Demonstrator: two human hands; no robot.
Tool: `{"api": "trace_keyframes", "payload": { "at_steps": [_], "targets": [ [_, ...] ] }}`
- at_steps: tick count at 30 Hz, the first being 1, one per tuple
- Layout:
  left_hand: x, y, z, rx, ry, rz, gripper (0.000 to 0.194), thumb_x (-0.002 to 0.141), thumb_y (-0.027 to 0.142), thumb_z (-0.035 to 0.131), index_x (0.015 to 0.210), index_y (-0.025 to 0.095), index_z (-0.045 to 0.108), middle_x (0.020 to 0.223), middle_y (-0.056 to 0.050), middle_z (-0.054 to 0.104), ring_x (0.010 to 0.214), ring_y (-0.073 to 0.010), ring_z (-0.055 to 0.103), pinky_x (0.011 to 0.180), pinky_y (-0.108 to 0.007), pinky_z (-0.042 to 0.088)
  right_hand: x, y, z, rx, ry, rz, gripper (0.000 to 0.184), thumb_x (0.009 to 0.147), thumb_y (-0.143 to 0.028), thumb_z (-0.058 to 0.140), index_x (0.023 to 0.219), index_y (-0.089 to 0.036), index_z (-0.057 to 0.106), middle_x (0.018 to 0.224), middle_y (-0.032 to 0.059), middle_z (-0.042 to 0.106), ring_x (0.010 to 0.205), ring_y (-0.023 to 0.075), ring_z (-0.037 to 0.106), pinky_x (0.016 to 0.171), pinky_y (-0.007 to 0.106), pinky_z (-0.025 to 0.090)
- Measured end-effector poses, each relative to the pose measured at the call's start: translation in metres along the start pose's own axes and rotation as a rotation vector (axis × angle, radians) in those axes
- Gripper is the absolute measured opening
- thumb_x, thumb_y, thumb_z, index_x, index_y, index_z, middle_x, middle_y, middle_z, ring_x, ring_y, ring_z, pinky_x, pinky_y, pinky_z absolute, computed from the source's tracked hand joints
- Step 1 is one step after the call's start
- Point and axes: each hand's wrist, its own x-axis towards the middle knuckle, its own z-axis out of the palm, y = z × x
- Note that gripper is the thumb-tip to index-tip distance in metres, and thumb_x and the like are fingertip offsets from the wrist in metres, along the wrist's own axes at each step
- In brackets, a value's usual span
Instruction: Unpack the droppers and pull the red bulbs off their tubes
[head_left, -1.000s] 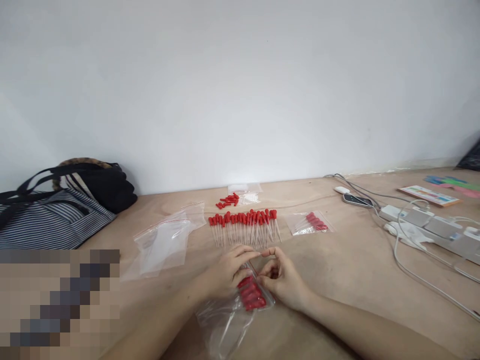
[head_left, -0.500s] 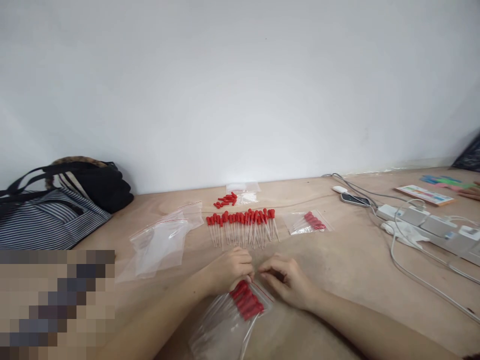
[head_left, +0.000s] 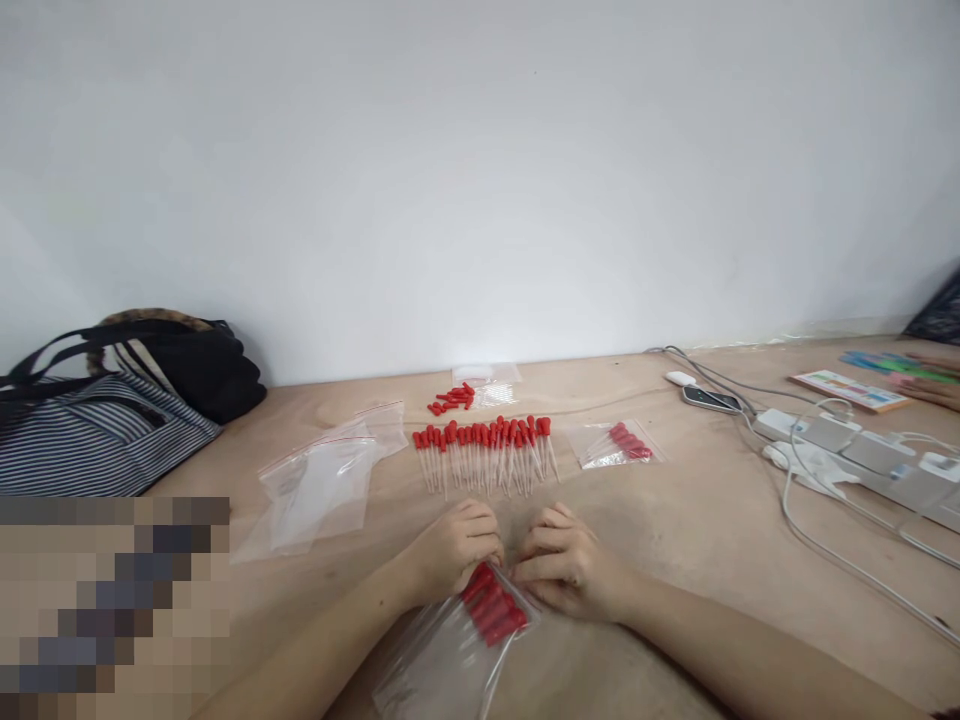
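Note:
A clear zip bag [head_left: 450, 655] packed with several red-capped droppers [head_left: 491, 608] lies on the wooden table [head_left: 697, 540] just in front of me. My left hand [head_left: 454, 552] pinches the bag's top edge on the left, fingers curled. My right hand [head_left: 566, 570] pinches the same edge on the right, fingers pressed together. Beyond my hands a row of loose red-capped droppers [head_left: 487, 455] lies side by side.
Empty zip bags [head_left: 322, 485] lie at the left, a filled small bag [head_left: 615, 445] at the right, loose red caps [head_left: 454, 400] behind. A striped bag [head_left: 97, 435] sits far left. A phone [head_left: 709, 400], power strips [head_left: 862, 450], cables and coloured cards [head_left: 855, 388] are at the right.
Both hands came down from a raised pinch near the row of droppers onto the filled bag's top edge, and the bag slid slightly towards me.

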Motion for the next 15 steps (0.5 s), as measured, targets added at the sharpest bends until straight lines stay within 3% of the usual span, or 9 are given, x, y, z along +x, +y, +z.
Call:
{"api": "trace_keyframes", "payload": {
  "at_steps": [10, 15],
  "targets": [
    [-0.003, -0.0057, 0.0062, -0.021, 0.056, 0.092, 0.025, 0.08, 0.003, 0.033, 0.074, 0.018, 0.053, 0.069, -0.003, 0.057, 0.075, -0.0154, 0.05, 0.073, -0.027, 0.039, 0.003, 0.0014, 0.0053, -0.056, 0.17, -0.16, 0.01, 0.08, -0.018, 0.052, 0.078, -0.022, 0.061, 0.07, -0.0017, 0.062, 0.069, 0.0111, 0.046, 0.062, 0.029, 0.027],
    [-0.0032, -0.0055, 0.0059, -0.009, 0.047, 0.091, 0.026, 0.082, 0.004, 0.032, 0.075, 0.017, 0.053, 0.07, -0.003, 0.056, 0.075, -0.0154, 0.05, 0.072, -0.028, 0.04, 0.0038, 0.0006, 0.0037, -0.062, 0.133, -0.149, 0.012, 0.081, -0.016, 0.05, 0.075, -0.021, 0.059, 0.069, -0.0019, 0.061, 0.071, 0.0113, 0.046, 0.064, 0.031, 0.028]
  ]
}}
